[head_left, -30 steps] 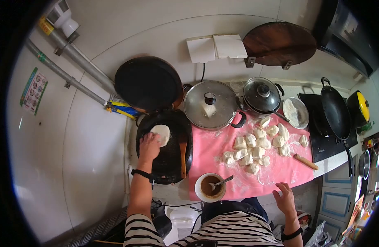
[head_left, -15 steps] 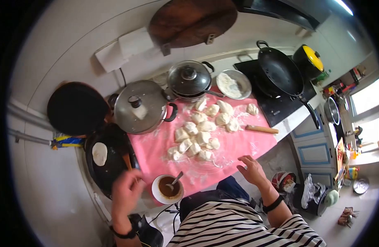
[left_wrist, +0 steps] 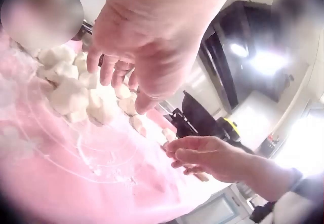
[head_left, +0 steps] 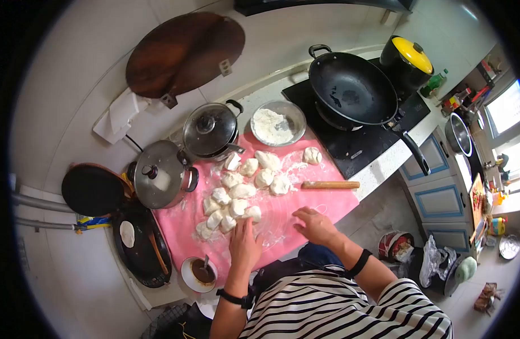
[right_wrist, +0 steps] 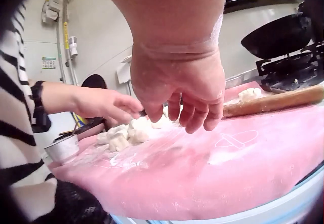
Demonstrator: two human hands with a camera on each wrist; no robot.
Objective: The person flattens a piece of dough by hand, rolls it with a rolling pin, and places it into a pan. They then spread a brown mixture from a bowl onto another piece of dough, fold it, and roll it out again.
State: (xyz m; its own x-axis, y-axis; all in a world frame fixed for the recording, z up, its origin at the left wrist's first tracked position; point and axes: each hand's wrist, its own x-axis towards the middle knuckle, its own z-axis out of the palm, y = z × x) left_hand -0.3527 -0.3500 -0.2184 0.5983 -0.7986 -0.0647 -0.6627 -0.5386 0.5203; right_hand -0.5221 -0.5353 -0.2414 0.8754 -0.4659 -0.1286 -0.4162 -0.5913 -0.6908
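Observation:
Floured dough pieces point(head_left: 242, 191) lie grouped on a pink mat point(head_left: 288, 226). My left hand point(head_left: 246, 246) is over the mat at the front of the group, its fingertips right by the nearest pieces, and it holds nothing. To its right my right hand point(head_left: 316, 225) hovers over the mat with relaxed fingers, nothing in them. A wooden rolling pin point(head_left: 330, 185) lies beyond the right hand, near the mat's right edge. In the right wrist view that rolling pin point(right_wrist: 276, 101) shows just past the fingers. One flat dough round point(head_left: 127, 234) sits in the black pan point(head_left: 138, 268) at the left.
A wooden spatula point(head_left: 157, 254) rests in the black pan. Near the mat's front left corner stands a bowl point(head_left: 188, 277) of brown sauce with a spoon. Behind the dough are two lidded pots point(head_left: 158, 186) and a flour bowl point(head_left: 296, 116). A wok point(head_left: 356, 90) stands on the stove.
My left hand has left the dough round in the pan and moved right to the dough pieces. My right hand has come in over the mat. The head view has turned right.

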